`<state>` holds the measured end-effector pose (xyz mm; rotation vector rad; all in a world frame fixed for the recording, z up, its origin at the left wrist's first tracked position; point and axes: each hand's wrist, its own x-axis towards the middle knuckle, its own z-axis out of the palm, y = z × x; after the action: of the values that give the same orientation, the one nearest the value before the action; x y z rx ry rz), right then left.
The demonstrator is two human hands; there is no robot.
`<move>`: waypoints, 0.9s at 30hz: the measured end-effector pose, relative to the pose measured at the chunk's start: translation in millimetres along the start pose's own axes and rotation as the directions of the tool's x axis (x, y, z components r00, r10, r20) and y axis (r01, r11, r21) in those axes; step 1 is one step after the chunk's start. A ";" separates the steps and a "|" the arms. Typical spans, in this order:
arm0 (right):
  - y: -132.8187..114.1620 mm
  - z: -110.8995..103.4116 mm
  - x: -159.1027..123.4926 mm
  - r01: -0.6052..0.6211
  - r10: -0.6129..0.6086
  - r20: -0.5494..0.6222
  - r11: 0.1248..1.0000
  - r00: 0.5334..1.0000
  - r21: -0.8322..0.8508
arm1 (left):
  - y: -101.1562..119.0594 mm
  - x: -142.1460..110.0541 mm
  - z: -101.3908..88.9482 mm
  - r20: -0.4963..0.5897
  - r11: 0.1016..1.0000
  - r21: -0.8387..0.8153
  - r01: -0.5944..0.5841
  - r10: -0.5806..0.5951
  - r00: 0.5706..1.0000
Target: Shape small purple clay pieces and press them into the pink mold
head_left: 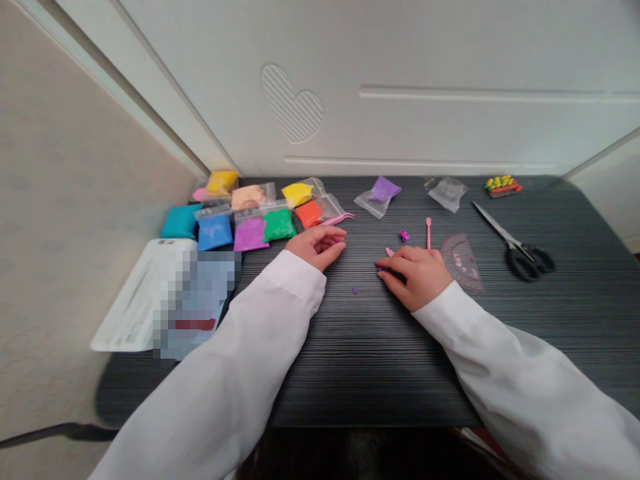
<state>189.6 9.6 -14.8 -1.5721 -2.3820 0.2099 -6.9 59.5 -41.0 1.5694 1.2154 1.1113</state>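
My right hand (419,272) rests low over the black tabletop, thumb and fingertips pinched around a tiny purple piece of clay (380,269). My left hand (316,247) lies curled beside the clay bags, closed; a hint of pinkish purple shows at its fingertips, too small to make out. Between the hands, a second purple crumb of clay (355,291) sits on the table. Beyond my right hand are a shiny magenta lump (405,235) and a pink modelling tool (429,232). Another pink tool (389,252) is partly covered by that hand.
Several bags of coloured clay (215,231) crowd the back left, near pink tweezers (340,219). A purple clay bag (384,189) and a clear bag (449,193) lie behind. Rightward are a protractor (465,263), scissors (520,252) and a yellow-and-red clay piece (503,187).
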 end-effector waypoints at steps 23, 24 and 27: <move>-23.6 -0.9 -4.9 0.229 -0.229 -0.033 0.973 0.973 -0.001 | 10.9 -2.5 -0.2 0.013 0.992 0.126 -0.016 0.014 1.000; -25.9 1.2 -4.9 0.240 -0.241 -0.022 0.971 0.970 -0.010 | 11.0 -2.4 -0.3 0.016 0.991 0.134 -0.022 0.020 1.000; -29.8 5.8 -4.0 0.258 -0.258 -0.002 0.966 0.966 -0.020 | 10.8 -2.2 -0.5 0.018 0.989 0.142 -0.037 0.034 0.999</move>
<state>163.1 -5.7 -12.8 -1.2495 -2.5604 0.1282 -5.1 55.5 -30.9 1.7100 1.2848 1.0523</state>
